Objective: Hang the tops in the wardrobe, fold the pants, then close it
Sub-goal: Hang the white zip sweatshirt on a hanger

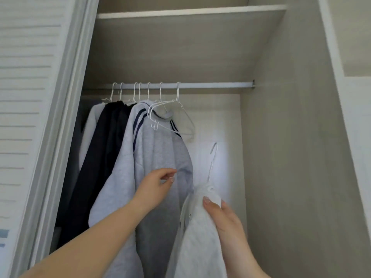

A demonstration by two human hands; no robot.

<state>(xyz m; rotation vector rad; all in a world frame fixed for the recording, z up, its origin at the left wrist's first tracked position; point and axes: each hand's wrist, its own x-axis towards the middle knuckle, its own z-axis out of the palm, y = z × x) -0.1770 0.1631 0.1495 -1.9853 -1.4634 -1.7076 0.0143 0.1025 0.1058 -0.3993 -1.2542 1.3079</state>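
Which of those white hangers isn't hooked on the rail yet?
The hanger carrying the white top, held up by the right hand. Its hook points up in open air well below the rail; all the others are hooked over it.

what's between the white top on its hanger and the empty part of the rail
Nothing visible. The right hand holds the white top with its hanger hook below the rail, whose right stretch is bare. The hanging grey sweatshirt and empty hangers sit to the left.
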